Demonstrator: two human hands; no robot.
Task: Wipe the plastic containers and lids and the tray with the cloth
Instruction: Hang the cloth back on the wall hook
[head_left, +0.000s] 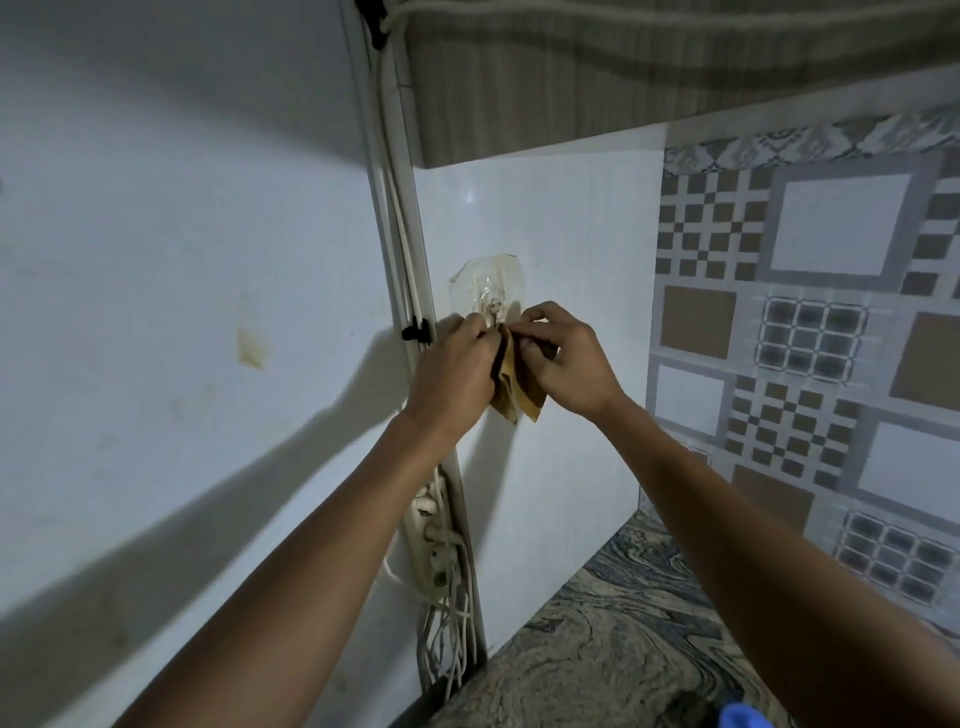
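Observation:
A brown cloth (514, 387) hangs against the white wall panel just below a clear stick-on wall hook (488, 291). My left hand (454, 374) grips the cloth's left edge, fingers curled at its top by the hook. From the right, my right hand (566, 358) pinches the cloth's upper corner. The cloth's lower end dangles between my wrists. No plastic containers, lids or tray are in view.
A white power strip (431, 545) with plugs and dangling cords hangs on the wall corner below my left arm. A marbled countertop (597, 649) lies lower right, with a blue object (737, 717) at the bottom edge. Patterned tiles (805, 338) cover the right wall.

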